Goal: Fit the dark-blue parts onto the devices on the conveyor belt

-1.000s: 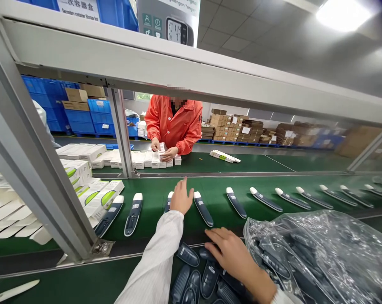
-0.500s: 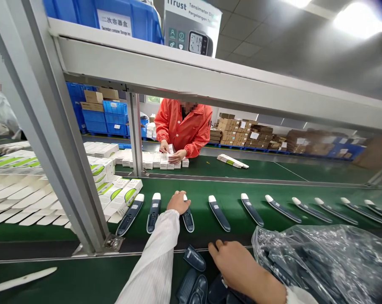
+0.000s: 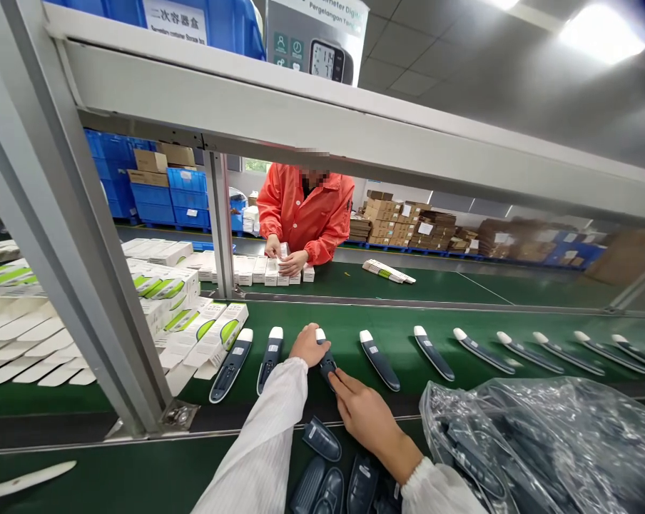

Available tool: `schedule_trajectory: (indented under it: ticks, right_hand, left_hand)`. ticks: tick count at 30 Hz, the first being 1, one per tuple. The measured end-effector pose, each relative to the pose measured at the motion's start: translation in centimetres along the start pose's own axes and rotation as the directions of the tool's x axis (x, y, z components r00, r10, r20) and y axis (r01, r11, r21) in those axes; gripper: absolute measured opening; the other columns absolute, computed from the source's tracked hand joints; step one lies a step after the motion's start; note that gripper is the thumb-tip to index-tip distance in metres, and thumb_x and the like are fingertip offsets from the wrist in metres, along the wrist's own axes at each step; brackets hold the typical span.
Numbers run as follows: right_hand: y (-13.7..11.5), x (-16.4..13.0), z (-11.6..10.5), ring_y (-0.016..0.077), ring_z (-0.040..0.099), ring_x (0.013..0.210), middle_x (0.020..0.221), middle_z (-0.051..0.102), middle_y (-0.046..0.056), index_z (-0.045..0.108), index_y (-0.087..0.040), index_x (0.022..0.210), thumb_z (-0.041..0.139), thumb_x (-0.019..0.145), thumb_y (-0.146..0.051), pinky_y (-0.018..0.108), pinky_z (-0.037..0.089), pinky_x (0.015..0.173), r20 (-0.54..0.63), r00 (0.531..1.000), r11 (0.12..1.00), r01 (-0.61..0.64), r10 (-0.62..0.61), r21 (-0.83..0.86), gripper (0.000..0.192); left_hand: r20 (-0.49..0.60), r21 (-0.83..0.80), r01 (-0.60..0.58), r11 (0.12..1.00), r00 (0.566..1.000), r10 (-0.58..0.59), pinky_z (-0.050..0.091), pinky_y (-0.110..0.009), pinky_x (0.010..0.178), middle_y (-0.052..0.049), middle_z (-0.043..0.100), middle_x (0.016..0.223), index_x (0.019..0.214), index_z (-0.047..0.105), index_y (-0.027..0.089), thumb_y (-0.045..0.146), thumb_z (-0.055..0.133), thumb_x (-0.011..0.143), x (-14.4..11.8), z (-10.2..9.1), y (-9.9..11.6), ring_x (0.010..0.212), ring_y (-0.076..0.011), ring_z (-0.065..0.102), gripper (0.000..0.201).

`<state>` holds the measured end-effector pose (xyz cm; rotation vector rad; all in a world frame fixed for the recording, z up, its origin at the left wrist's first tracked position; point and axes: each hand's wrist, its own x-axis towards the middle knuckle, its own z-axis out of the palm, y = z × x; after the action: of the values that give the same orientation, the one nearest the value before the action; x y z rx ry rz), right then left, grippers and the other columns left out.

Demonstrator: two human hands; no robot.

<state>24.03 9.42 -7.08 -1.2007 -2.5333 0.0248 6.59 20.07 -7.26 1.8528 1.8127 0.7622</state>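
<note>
Thermometer in hand: dark-blue, white-tipped thermometer lies on the green belt, third from the left in the row of like devices.
Left hand: left hand rests on the tip end of that thermometer, fingers curled together over it; whether they truly pinch it cannot be told.
Right hand: right hand lies just behind the same thermometer, fingers stretched flat and close together, the tips touching its near end.
Risk: two hands pressing one slim body could skew it against its neighbours, so the even spacing is lost; a sleeve could brush the thermometer just left of it.
Risk two: loose dark parts near the right wrist could be swept off the bench edge.
Count, row: eleven thermometers show on the belt, the far right ones blurred.
Count, parts: about five loose ones; more fill the plastic bag, uncounted.
Count, people: one person in orange beyond the thermometer, handling small white boxes.
Count, cartons: green-and-white cartons piled left of it, too many to tell.
</note>
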Motion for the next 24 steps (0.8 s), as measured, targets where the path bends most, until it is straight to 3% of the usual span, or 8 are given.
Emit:
schedule_trajectory:
  ticks: [5,11,15,18,21,24]
  right_hand:
    - [0.1,-0.4,-0.9,0.0249,0.062,0.119,0.138,0.058,0.016,0.06,-0.014,0.133,0.042,0.095,-0.013,0.034,0.054,0.098,0.072,0.994,0.995,-0.083,0.086,-0.052,0.042]
    - [1.3,-1.1,-0.2,0.0267,0.065,0.114,0.137,0.058,0.019,0.059,-0.013,0.134,0.041,0.095,-0.013,0.036,0.055,0.095,-0.01,0.982,0.979,-0.188,0.187,-0.076,0.042]
    - [2.4,-0.6,-0.7,0.0258,0.068,0.11,0.137,0.059,0.016,0.058,-0.017,0.134,0.045,0.096,-0.015,0.035,0.056,0.091,0.072,0.976,0.978,-0.204,0.207,-0.047,0.04]
    - [2.8,0.1,-1.6,0.0264,0.062,0.119,0.136,0.061,0.014,0.061,-0.017,0.131,0.051,0.094,-0.014,0.037,0.052,0.098,0.091,0.971,0.975,-0.217,0.221,-0.049,0.038]
    - [1.7,-0.1,-2.5,0.0324,0.051,0.13,0.141,0.056,0.014,0.058,-0.016,0.133,0.05,0.095,-0.016,0.049,0.045,0.105,0.023,0.963,0.962,-0.265,0.267,-0.072,0.039]
    - [-1.3,-1.5,-3.1,0.031,0.057,0.118,0.134,0.061,0.011,0.059,-0.02,0.132,0.052,0.096,-0.028,0.048,0.049,0.096,0.027,0.979,0.98,-0.2,0.2,0.011,0.038]
  left_hand:
    - [-0.016,-0.007,-0.013,1.0,1.0,0.012,0.043,-0.032,0.098,-0.011,0.059,0.124,0.119,0.051,0.019,0.039,0.059,0.085,-0.1,0.9,0.6,0.117,-0.0245,0.056,0.04]
    - [-0.049,0.0,-0.041,0.999,0.998,0.041,0.044,-0.033,0.095,-0.011,0.061,0.117,0.113,0.053,0.019,0.041,0.056,0.087,-0.2,2.1,1.4,0.112,-0.0253,0.057,0.034]
    - [-0.043,0.003,-0.056,0.998,0.997,0.056,0.043,-0.033,0.096,-0.01,0.061,0.12,0.117,0.053,0.019,0.041,0.056,0.088,-0.2,2.9,2.3,0.115,-0.026,0.055,0.037]
    - [-0.006,-0.002,-0.047,0.999,0.999,0.047,0.04,-0.035,0.102,-0.012,0.059,0.128,0.127,0.05,0.018,0.041,0.055,0.088,-0.1,3.3,3.0,0.121,-0.0269,0.053,0.045]
    - [-0.043,0.005,-0.095,0.995,0.995,0.095,0.034,-0.038,0.11,-0.015,0.047,0.145,0.141,0.04,0.014,0.044,0.054,0.089,-0.2,2.5,3.6,0.133,-0.0297,0.043,0.061]
    - [-0.187,0.068,-0.156,0.985,0.968,0.166,0.034,-0.039,0.11,-0.012,0.042,0.151,0.147,0.034,0.017,0.046,0.048,0.092,-0.3,0.0,3.7,0.136,-0.0296,0.038,0.064]
